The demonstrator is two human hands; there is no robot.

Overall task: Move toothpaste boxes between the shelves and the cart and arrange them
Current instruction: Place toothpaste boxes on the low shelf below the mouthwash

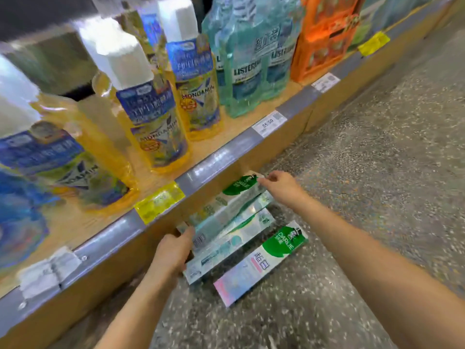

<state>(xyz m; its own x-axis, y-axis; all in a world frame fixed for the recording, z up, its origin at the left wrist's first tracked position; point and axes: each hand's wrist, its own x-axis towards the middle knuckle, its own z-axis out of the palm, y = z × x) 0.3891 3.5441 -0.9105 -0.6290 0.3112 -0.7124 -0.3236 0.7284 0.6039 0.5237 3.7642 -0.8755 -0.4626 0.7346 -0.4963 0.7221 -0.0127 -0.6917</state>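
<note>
Several long silver and green toothpaste boxes lie stacked on the speckled floor against the base of the bottom shelf. My left hand (173,250) grips the near end of the stack (226,222), thumb on the top box by its barcode. My right hand (279,183) pinches the far end of the top box (236,191) at its green logo. One more box (261,263), silver with a green corner and pink end, lies flat on the floor just right of the stack, touched by neither hand.
The wooden bottom shelf (191,152) carries yellow Mondamin mouthwash bottles (151,117), teal Listerine bottles (249,66) and an orange pack (324,34). Price tags hang on its grey front rail (221,157). Speckled grey floor (377,172) stretches to the right. No cart is in view.
</note>
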